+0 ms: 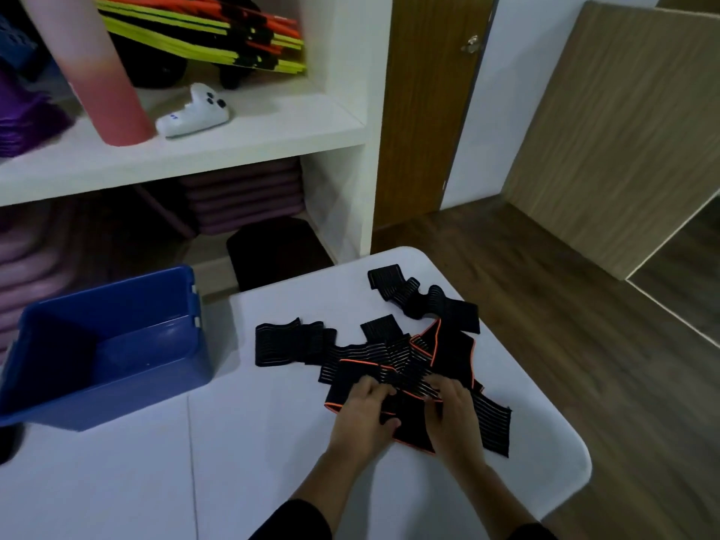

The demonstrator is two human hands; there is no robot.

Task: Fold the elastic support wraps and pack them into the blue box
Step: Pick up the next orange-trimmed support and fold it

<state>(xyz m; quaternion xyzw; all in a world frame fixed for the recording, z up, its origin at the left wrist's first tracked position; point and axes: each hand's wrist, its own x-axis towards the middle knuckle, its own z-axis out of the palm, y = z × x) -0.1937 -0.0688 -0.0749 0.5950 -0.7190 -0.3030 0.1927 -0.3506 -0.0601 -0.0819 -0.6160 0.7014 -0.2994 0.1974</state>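
Standing over the white worktop [389, 481], a person is working both hands into a loose heap of black elastic support wraps [405, 360]. The left hand [364, 417] is lying palm-down on the near left part of the heap, fingers curled onto an orange-trimmed wrap [413, 436]; whether it is pinching the fabric or only pressing it flat cannot be told. The right hand [454, 417] is sitting just beside it, fingers bent into the striped bands at the middle of the heap, seemingly gripping a fold, though the hold itself is hidden.

The heap is spreading away from the hands toward the far right corner of the worktop, where one separate wrap [424, 298] is lying apart from the rest. Another strip [290, 341] is trailing off to the left, its long axis running roughly left to right.

The blue box [109, 348] is standing well to the left of the hands, near the worktop's left side, open-topped and tilted toward the viewer; its interior is dark, and no wrap can be made out inside. The left hand is the nearer to it. By my judgement, folding is only beginning, and any finished wrap will be travelling leftward across bare worktop to reach the box.
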